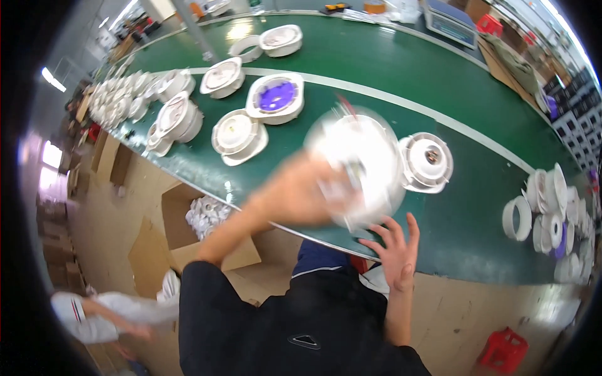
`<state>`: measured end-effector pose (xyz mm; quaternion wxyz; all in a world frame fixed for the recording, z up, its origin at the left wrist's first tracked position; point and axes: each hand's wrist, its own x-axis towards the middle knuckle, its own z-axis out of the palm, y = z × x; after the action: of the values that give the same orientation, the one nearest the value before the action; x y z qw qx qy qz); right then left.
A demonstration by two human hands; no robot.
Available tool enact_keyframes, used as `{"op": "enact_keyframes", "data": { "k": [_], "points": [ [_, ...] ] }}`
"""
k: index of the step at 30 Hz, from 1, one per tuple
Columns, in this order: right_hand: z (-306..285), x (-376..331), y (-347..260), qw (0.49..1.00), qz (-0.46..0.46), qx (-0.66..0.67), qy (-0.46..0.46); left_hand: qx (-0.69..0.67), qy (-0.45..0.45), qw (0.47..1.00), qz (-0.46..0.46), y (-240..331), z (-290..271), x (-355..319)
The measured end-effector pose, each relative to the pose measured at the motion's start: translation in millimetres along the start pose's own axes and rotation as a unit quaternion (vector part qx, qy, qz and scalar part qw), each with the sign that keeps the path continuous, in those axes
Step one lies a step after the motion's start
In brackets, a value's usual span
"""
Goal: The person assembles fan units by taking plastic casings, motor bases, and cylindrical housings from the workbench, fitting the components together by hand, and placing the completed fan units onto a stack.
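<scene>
In the head view, handling the blurred white part (374, 160), just left of the wired white housing (429, 172), seems the step in hand; next calls for a steady grip. Left of that housing, the left hand (307, 193) overlaps the part, its finger closure too smeared to tell. Nearer the wearer, the right hand (398, 254) spreads wide, gripping nothing, contact unclear.

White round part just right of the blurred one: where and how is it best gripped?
Probably by the outer rim of the white round part, from the right: the blurred white part crowds its left, and the rim stands out around a raised centre.
</scene>
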<state>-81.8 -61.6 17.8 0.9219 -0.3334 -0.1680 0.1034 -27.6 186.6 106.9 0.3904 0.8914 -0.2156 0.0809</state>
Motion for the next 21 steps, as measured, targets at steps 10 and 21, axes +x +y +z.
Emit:
{"op": "enact_keyframes", "data": {
  "k": [10,21],
  "points": [
    [-12,-20,4,0.914,0.024,-0.339,0.222,-0.023,0.058,0.998,0.012,34,136,-54],
    [-6,8,-4,0.95,-0.092,-0.208,0.215,-0.441,0.279,0.829,-0.2,-3,143,-98]
  ]
}}
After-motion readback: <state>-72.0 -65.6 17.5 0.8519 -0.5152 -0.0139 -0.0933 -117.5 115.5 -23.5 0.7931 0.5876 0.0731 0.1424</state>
